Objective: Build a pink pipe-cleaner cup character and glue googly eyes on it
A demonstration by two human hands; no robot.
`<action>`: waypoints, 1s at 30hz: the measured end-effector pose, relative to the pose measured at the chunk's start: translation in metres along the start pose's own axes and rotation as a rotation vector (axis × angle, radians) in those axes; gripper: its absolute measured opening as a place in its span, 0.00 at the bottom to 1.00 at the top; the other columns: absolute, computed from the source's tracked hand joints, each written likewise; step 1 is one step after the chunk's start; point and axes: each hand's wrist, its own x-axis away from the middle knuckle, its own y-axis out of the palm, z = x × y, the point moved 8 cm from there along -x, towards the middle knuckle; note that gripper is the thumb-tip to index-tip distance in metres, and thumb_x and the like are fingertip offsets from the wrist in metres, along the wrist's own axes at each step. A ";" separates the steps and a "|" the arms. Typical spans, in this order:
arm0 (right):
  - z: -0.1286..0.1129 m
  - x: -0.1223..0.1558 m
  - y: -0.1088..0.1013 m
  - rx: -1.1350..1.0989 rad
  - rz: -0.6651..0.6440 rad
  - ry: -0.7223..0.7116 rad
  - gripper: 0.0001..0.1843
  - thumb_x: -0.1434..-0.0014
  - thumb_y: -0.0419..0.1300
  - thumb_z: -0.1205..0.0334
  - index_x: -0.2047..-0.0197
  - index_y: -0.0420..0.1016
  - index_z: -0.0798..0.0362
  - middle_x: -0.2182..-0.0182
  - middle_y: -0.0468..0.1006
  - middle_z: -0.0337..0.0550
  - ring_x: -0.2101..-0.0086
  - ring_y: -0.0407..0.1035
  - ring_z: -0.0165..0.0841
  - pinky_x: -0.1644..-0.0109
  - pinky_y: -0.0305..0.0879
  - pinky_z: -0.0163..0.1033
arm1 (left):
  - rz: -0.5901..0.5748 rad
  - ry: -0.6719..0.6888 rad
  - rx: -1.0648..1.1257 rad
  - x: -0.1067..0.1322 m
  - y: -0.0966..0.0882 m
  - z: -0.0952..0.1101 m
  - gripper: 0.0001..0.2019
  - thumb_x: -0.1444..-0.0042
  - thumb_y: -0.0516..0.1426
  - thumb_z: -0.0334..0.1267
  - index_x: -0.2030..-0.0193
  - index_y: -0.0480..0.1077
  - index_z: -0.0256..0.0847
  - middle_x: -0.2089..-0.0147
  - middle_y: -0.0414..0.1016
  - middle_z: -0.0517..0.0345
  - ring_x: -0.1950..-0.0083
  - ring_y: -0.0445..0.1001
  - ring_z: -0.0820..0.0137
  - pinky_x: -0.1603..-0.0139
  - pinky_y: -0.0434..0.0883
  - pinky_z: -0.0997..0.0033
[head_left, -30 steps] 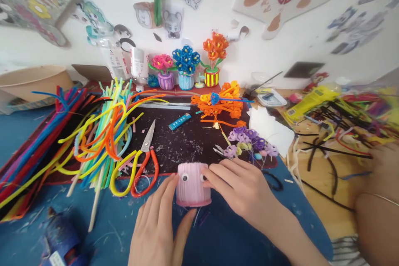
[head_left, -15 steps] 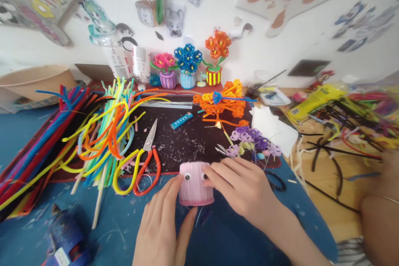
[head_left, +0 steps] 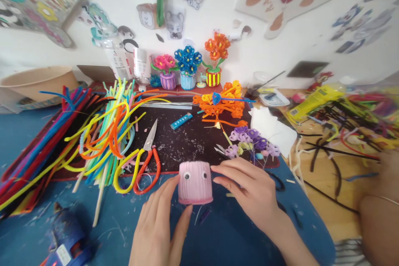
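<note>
A small pink pot [head_left: 195,189], ribbed as if covered with pipe cleaners, stands at the front of the dark mat with two googly eyes [head_left: 187,176] on its side. My left hand [head_left: 158,220] grips it from the left, fingertips at its left side and thumb at its bottom edge. At the right side of the pot is my right hand [head_left: 249,191], its fingers apart and holding nothing; the fingertips are close to the rim, and I cannot tell if they touch. Orange-and-yellow-handled scissors [head_left: 149,145] lie open to the left of the pot.
Pipe cleaner bundles [head_left: 107,133] lie to the left, above a blue glue gun [head_left: 67,232]. A blue lighter [head_left: 181,121], orange flowers [head_left: 232,106] and purple flowers [head_left: 254,137] lie on the mat. Potted flowers [head_left: 188,66] line the wall. Another person's arm [head_left: 378,216] shows at right.
My right hand has drawn back rightward from the right googly eye, which is now uncovered, and its fingers have parted. My left hand still grips the pot.
</note>
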 end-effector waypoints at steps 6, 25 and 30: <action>-0.018 0.007 0.002 0.011 0.086 -0.132 0.11 0.38 0.60 0.73 0.53 0.80 0.54 0.65 0.83 0.46 0.64 0.77 0.35 0.60 0.77 0.40 | -0.002 0.009 0.027 0.002 0.002 0.001 0.22 0.35 0.53 0.40 0.36 0.59 0.38 0.44 0.75 0.45 0.46 0.77 0.64 0.48 0.76 0.67; -0.020 0.008 0.004 0.147 0.082 -0.169 0.11 0.38 0.61 0.73 0.54 0.80 0.54 0.63 0.83 0.46 0.63 0.76 0.36 0.60 0.77 0.40 | 0.006 0.055 0.007 0.002 0.000 0.005 0.20 0.36 0.53 0.39 0.38 0.61 0.39 0.44 0.76 0.47 0.47 0.78 0.64 0.48 0.76 0.68; -0.015 0.011 0.004 0.074 0.068 -0.138 0.15 0.38 0.61 0.73 0.49 0.78 0.52 0.61 0.83 0.46 0.61 0.76 0.37 0.58 0.76 0.41 | 0.026 0.053 -0.016 0.003 -0.002 0.002 0.20 0.36 0.53 0.40 0.38 0.62 0.40 0.45 0.77 0.47 0.48 0.78 0.64 0.50 0.76 0.68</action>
